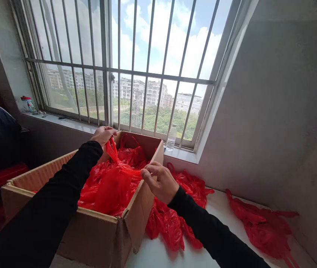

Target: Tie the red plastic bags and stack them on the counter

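Beneath the barred window (pixel 124 70), we are working over an open-topped cardboard box (pixel 91 234), where a heap of red plastic bags (pixel 136 156) is filling the inside. Just beyond its right wall, more red bags (pixel 172 223) are lying on the white tabletop (pixel 147 257), and a lone bag (pixel 261 223) is resting well apart, farther right. Our held bag (pixel 110 190) is hanging over the heap, its body sagging below and between our hands. One gathered strand (pixel 113 150) is rising steeply to our left hand (pixel 104 136); another strand (pixel 132 172) is running rightward, nearly level, to our right hand (pixel 159 180). Both hands are pinching their strands, well apart; our right is sitting lower and nearer us, by the box's right rim, though whether it is touching we cannot tell.
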A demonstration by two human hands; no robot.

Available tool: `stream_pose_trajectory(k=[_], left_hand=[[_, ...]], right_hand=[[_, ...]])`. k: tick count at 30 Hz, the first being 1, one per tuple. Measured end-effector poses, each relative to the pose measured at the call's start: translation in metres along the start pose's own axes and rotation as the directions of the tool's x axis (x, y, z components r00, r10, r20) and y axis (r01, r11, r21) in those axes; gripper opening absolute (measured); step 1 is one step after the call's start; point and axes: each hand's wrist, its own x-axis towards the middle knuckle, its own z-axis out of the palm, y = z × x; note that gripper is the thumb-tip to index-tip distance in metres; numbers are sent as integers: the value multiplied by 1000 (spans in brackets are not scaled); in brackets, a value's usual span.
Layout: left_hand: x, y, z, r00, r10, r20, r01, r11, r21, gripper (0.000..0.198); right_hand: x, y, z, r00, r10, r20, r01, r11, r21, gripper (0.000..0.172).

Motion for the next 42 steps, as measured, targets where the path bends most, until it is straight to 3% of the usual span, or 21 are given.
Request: stream_pose_trajectory(k=[2, 5, 8, 10, 12, 15, 17, 19, 21, 23, 27, 30, 33, 36, 39, 42], left_hand=[[-1, 29, 13, 999, -36, -7, 35, 994, -100, 10], [-12, 81, 32, 1000, -3, 28, 10, 972, -235, 34], [-34, 128, 52, 991, 89, 98, -54, 946, -318, 43], [-45, 148, 62, 978, 154, 143, -94, 929, -358, 41], [-52, 153, 66, 963, 198, 182, -132, 937, -324, 41], [-61, 137, 62, 980, 176, 95, -178, 984, 18, 50], [-74, 120, 53, 974, 225, -40, -201, 926, 319, 57], [-90, 107, 42, 939, 329, -101, -236, 829, 507, 56], [-102, 97, 27, 923, 376, -78, -268, 776, 571, 47], [-107, 85, 8, 938, 340, -58, -232, 747, 623, 34], [-96, 41, -37, 969, 227, -98, -69, 628, 775, 26], [-90, 4, -59, 980, 127, -150, 52, 571, 819, 28], [-89, -17, -64, 984, 121, -133, 49, 533, 845, 32], [-91, -23, -60, 997, 75, -32, -10, 502, 865, 36], [-92, -26, -56, 995, -64, 72, -34, 468, 883, 39], [-89, -32, -55, 968, -170, 183, -85, 464, 882, 46]], right_hand=[[4, -4, -2, 999, 24, -40, -20, 994, 106, 35], [20, -9, -6, 997, 37, -66, -21, 971, 237, 31], [44, -8, -3, 997, -3, -72, 19, 975, 222, 21], [59, -5, 3, 998, -25, -55, 34, 982, 185, 20], [71, -3, 8, 997, 0, -81, 13, 987, 162, 24], [79, -1, 11, 979, 96, -177, -64, 982, 179, 28], [79, -2, 12, 970, 142, -197, -100, 973, 208, 31], [77, -2, 14, 969, 165, -186, -120, 964, 236, 34], [76, -1, 17, 972, 175, -157, -130, 957, 260, 37], [80, 3, 20, 975, 182, -129, -145, 957, 253, 38], [110, 24, 24, 965, 220, -145, -219, 975, 23, 37], [143, 49, 29, 961, 223, -160, -239, 967, -86, 35], [166, 76, 30, 968, 207, -141, -228, 961, -156, 22], [170, 100, 17, 975, 165, -146, -197, 951, -239, 17], [160, 124, -18, 973, 129, -190, -185, 930, -318, 27], [135, 159, -60, 951, 165, -260, -261, 879, -398, 32]])
